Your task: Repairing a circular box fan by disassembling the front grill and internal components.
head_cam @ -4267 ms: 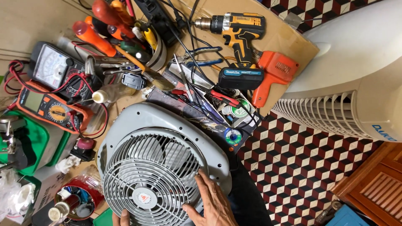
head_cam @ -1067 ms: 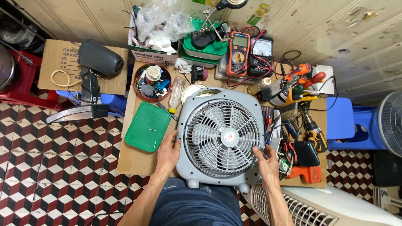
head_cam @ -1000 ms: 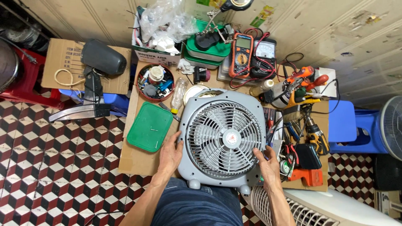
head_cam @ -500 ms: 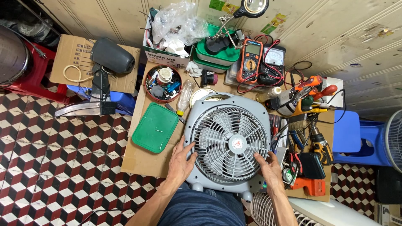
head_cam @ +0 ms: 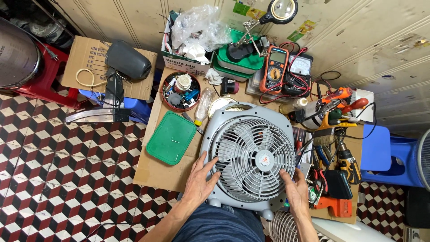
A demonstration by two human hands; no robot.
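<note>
A grey box fan (head_cam: 252, 157) lies face up on a cardboard-covered table, its round grille and blades showing. My left hand (head_cam: 200, 179) rests flat on the fan's lower left corner, fingers spread on the frame and grille edge. My right hand (head_cam: 295, 190) lies on the fan's lower right edge with fingers apart. Neither hand holds a tool.
A green lid (head_cam: 172, 137) lies left of the fan, a round tin of small parts (head_cam: 180, 89) behind it. Two multimeters (head_cam: 284, 71) sit at the back, a cordless drill (head_cam: 345, 163) and hand tools at the right. Blue stools (head_cam: 380, 154) and a white appliance (head_cam: 340, 228) stand nearby.
The view swung from a sideways close-up to a straight overhead look. My left hand came onto the fan; since then both hands have stayed on its lower corners and the fan has not shifted.
</note>
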